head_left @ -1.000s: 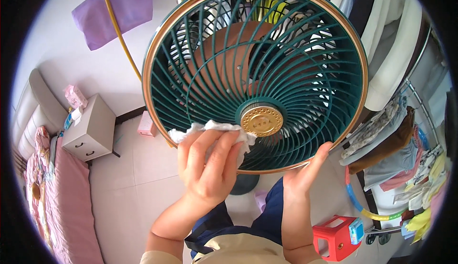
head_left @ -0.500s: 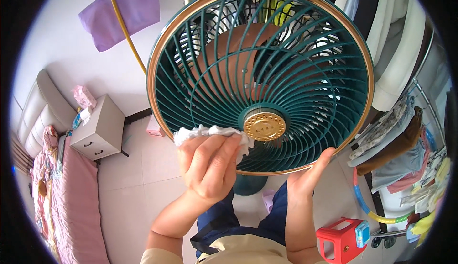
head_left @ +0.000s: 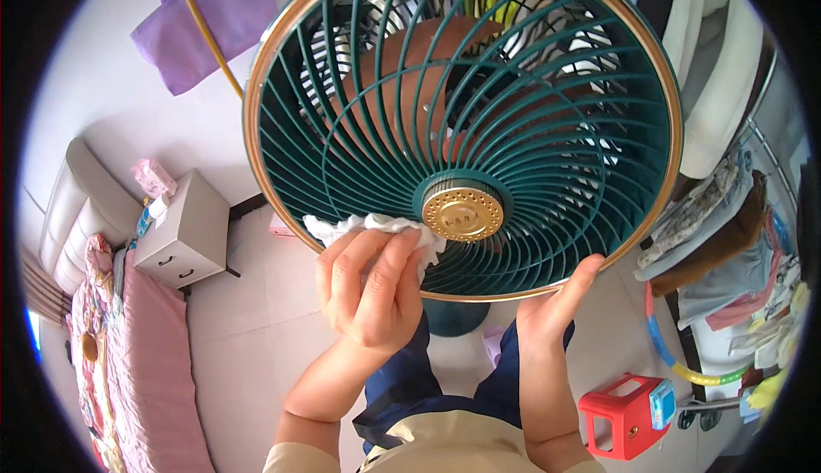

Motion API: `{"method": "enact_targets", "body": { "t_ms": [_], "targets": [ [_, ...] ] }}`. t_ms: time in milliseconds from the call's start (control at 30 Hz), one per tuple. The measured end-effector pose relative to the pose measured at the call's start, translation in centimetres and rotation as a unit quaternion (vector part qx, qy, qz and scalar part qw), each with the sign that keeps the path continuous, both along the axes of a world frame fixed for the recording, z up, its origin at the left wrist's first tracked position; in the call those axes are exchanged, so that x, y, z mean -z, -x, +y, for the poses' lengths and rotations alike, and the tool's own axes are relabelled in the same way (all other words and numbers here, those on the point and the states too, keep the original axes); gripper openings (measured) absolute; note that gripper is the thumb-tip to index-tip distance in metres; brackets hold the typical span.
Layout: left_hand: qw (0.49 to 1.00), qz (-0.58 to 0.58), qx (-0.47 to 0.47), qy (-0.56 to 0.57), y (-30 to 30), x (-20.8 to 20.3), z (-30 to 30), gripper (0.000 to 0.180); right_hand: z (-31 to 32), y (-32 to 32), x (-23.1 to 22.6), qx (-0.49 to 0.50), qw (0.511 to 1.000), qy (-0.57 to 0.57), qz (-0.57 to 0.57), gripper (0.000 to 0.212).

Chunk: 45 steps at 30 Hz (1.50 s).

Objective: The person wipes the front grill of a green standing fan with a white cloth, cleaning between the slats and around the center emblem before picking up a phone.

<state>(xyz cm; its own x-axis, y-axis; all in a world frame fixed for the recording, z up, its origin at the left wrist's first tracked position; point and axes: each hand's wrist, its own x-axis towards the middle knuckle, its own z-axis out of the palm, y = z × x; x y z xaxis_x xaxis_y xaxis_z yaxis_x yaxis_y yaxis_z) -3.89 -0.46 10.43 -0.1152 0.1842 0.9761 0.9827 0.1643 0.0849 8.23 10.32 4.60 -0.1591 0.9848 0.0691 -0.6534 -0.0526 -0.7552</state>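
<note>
A large electric fan point(head_left: 637, 216) with a dark green swirled wire grille, a gold rim and a gold centre cap fills the upper middle. Brown blades show behind the wires. My left hand point(head_left: 372, 289) pinches a crumpled white cloth point(head_left: 329, 230) and presses it on the grille's lower left, beside the cap. At the lower right of the rim is my right hand point(head_left: 552, 306), its thumb up along the front edge. The other fingers of that hand are hidden behind the fan. Between my legs, the fan's round green base point(head_left: 456, 317) shows on the floor.
Clothes hang on a rack point(head_left: 714, 71) close on the right, with folded garments point(head_left: 701, 272) below. A red stool point(head_left: 620, 417) with a light blue packet stands at the lower right, near a coloured hoop point(head_left: 663, 353). Leftward are a grey nightstand point(head_left: 184, 233) and a pink-covered bed point(head_left: 162, 362).
The fan appears larger and slightly higher in view, its cap shifted a little left and up. My left hand stays on the grille with the cloth; my right hand keeps its place at the rim.
</note>
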Motion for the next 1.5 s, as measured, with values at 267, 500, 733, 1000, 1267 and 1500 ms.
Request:
{"method": "enact_targets", "body": {
  "t_ms": [267,500,733,1000,1267,1500],
  "targets": [
    [0.992,0.091,-0.083,0.037,3.0,0.7,-1.2,0.012,1.6,-0.6,1.0,-0.065,0.992,-0.104,0.042,0.080],
    [0.996,0.063,-0.066,0.011,3.6,0.6,-1.7,0.012,0.0,0.3,1.2,-0.042,0.993,-0.113,0.003,0.085],
    [0.997,0.068,-0.003,0.022,0.8,0.5,0.1,0.016,1.8,-0.8,0.7,-0.097,0.989,-0.104,0.049,0.083],
    [0.989,0.123,-0.076,0.034,4.8,0.0,-3.1,0.016,2.1,-0.8,1.8,-0.052,0.992,-0.115,0.015,0.085],
    [0.993,0.056,0.063,0.079,-0.4,1.1,-0.6,0.025,1.9,-0.6,2.6,-0.043,0.997,-0.055,0.025,0.087],
    [0.996,0.076,0.020,0.047,1.1,2.5,-0.5,0.021,2.5,-0.9,2.2,-0.062,0.994,-0.088,0.017,0.089]
  ]
}}
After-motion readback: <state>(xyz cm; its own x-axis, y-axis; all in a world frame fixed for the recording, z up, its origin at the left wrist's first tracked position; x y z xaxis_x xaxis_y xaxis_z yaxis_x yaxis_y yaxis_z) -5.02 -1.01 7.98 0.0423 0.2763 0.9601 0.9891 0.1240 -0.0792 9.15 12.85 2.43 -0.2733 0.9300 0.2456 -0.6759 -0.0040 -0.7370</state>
